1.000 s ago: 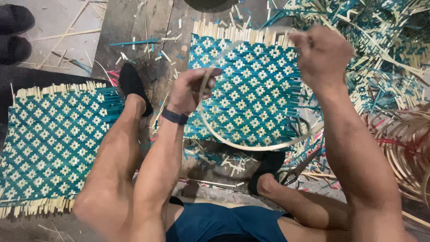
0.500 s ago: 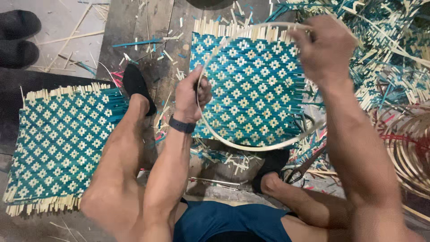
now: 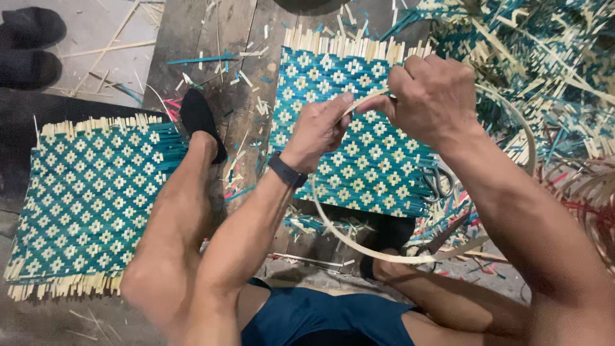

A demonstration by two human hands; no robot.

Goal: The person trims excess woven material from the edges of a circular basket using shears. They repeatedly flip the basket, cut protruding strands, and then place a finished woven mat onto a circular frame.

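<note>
Bamboo strip hoop (image 3: pixel 359 247) pinched at its meeting ends by left hand (image 3: pixel 318 130) and right hand (image 3: pixel 430 96), above teal woven mat (image 3: pixel 359 160); overlap ends flush, grip tight, likely.

Plank floor (image 3: pixel 211 38) under two woven mats (image 3: pixel 96 198), offcuts (image 3: pixel 250 77)

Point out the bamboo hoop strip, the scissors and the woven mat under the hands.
bamboo hoop strip (image 3: pixel 384 256): head view, bottom of its curve.
scissors (image 3: pixel 438 184): head view, the handle loops.
woven mat (image 3: pixel 359 166): head view, patterned middle, below the hands.
</note>
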